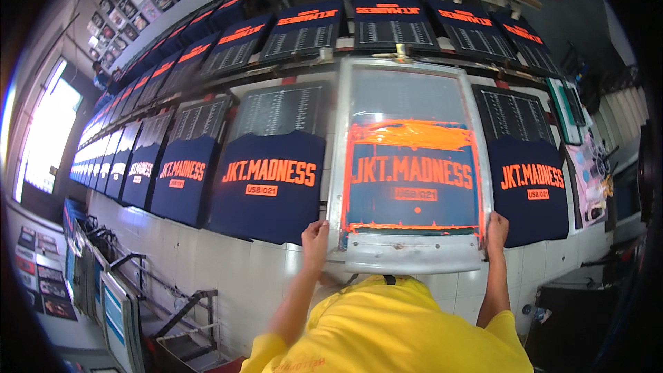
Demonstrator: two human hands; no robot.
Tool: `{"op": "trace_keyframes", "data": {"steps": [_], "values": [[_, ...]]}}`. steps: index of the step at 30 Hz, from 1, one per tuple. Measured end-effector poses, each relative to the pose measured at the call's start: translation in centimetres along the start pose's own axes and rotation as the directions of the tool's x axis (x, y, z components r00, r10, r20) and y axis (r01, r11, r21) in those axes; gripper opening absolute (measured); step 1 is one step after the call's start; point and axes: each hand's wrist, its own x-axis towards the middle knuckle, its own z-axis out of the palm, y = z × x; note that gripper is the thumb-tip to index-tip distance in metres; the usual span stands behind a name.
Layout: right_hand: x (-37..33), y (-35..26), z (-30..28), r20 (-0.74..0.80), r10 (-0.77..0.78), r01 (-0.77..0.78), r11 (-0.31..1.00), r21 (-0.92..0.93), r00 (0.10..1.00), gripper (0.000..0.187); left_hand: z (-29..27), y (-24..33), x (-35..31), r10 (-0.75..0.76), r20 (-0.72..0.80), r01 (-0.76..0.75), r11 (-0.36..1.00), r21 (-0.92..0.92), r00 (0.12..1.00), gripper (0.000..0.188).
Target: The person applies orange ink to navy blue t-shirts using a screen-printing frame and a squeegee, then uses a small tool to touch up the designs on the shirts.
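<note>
A silk screen printing frame [478,166] with a silvery metal border lies in front of me over a platen. Thick orange ink [414,135] is banked across the far part of its mesh, and a thinner orange line runs along the near end. Through the mesh shows orange lettering on dark cloth. My left hand [315,240] is closed at the frame's near left edge; its fingertips are partly hidden. On the opposite side, my right hand [496,229] is closed around the frame's right edge. A wide metal bar [414,252] forms the near end, between both hands.
Navy T-shirts with orange prints lie on platens beside the frame, one at the left [266,214] and one at the right [532,217]. Another row of platens [397,33] runs behind. Stacked screens [117,318] lean at lower left. A cluttered side table [587,173] stands right.
</note>
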Motion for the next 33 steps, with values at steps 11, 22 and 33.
{"op": "trace_keyframes", "data": {"steps": [11,22,33], "values": [[-12.3,-6.9,7.1,-0.05,-0.033,0.039,0.993,0.114,0.998,0.032,-14.4,1.0,4.3,0.093,0.004,-0.093,0.994,0.061,0.996,0.032],[-26.8,-11.6,23.6,0.054,-0.122,0.117,0.988,0.096,0.991,0.03,-34.8,-1.8,11.8,0.11,-0.113,-0.093,0.985,0.146,0.987,0.03],[-28.4,-15.0,30.9,0.098,-0.07,0.061,0.994,0.089,0.993,0.03,-39.8,-1.5,17.9,0.095,-0.095,-0.073,0.973,0.218,0.991,0.033]]}}
